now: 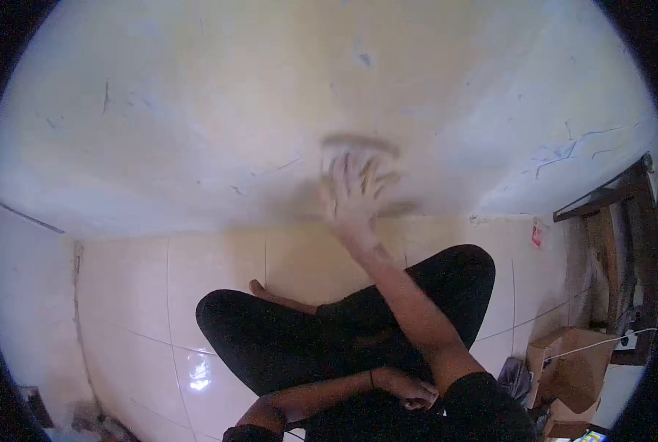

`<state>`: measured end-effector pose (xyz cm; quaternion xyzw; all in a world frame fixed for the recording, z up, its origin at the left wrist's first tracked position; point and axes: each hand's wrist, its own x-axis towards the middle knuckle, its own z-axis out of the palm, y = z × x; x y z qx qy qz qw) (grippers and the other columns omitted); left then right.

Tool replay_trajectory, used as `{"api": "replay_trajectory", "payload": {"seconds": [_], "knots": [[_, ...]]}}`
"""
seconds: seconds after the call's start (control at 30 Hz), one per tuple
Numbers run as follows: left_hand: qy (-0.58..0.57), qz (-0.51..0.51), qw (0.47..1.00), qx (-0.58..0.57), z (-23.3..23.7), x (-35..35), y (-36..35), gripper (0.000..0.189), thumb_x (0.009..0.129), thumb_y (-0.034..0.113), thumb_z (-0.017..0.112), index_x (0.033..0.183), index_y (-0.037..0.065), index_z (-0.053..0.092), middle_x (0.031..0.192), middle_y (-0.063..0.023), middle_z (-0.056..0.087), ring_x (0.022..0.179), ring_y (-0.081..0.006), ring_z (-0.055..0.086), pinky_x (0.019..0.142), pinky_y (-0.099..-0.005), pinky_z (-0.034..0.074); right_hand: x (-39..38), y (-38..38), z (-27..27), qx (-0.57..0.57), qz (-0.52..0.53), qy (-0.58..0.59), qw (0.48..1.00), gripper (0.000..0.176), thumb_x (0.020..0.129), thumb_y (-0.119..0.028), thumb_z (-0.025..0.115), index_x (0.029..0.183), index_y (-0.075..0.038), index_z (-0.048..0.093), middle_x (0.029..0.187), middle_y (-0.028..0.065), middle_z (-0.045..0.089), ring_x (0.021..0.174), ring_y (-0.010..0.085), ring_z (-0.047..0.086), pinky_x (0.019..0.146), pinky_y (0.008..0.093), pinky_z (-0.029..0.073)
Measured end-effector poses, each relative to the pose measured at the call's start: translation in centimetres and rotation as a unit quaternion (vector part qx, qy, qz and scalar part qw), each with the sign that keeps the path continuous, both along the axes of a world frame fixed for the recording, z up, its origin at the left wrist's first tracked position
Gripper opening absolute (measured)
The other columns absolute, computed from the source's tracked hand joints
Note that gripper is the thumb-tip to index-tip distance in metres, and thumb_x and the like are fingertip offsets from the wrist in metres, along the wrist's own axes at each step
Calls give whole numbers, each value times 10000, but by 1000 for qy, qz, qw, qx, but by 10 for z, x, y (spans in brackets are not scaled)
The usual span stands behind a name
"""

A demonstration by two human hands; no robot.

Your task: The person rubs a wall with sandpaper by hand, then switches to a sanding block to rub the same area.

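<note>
Against the pale, scuffed wall, my right hand is raised with its fingers spread, blurred by motion. Under and around the fingers is a light, flat thing with a darker upper edge, too smeared to name; the palm lies toward it. My left hand rests low, near my lap and close to my right upper arm, its fingers curled. Whether it holds anything is hidden. My crossed legs in black trousers lie below the hands.
A tiled floor meets the wall's foot. At the right are an open cardboard box, a dark bag, a white cable and a dark wooden frame. A small red and white piece is near the wall base.
</note>
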<state>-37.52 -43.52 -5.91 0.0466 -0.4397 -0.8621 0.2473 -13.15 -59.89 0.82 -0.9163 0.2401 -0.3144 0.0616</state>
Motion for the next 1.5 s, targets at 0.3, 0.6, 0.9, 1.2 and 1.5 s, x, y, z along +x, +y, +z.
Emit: {"api": "replay_trajectory", "payload": {"seconds": [0.3,0.6,0.9,1.2,1.5], "knots": [[-12,-13,999,51,-4,3,4,327,1013,333,352,934,66,524,707,11,447,596,-78,421,534,-230,392,3,2,42,-27,-60,-69,995,686,914,-490,455,1458,-99,310,1514,120,275,1377,460,196,976,795,22],[-2,24,1000,18,-12,-12,13,371,1015,351,363,915,49,554,636,13,451,559,-86,434,520,-266,409,0,20,14,-5,-31,-16,999,718,912,-412,464,1467,-22,230,1530,204,178,1382,509,92,1011,752,-5],[4,-5,1000,21,-11,-1,6,390,1013,366,352,842,58,521,626,17,434,540,-88,400,528,-263,401,0,28,-59,-69,-22,44,996,726,915,-432,444,1472,-25,217,1537,200,157,1393,495,64,1015,746,-24],[-25,-13,1000,-2,0,3,-4,344,1014,354,333,962,77,530,726,13,429,617,-92,427,590,-228,414,-3,15,-17,-8,-16,101,995,710,936,-419,430,1478,-27,192,1534,205,162,1394,490,66,1017,745,-5],[-23,-34,996,79,-1,2,3,299,1011,319,368,972,77,539,723,17,451,617,-83,432,593,-239,427,9,20,40,-40,-16,6,999,741,914,-431,470,1473,-21,208,1543,164,169,1392,492,97,1021,737,18]]}}
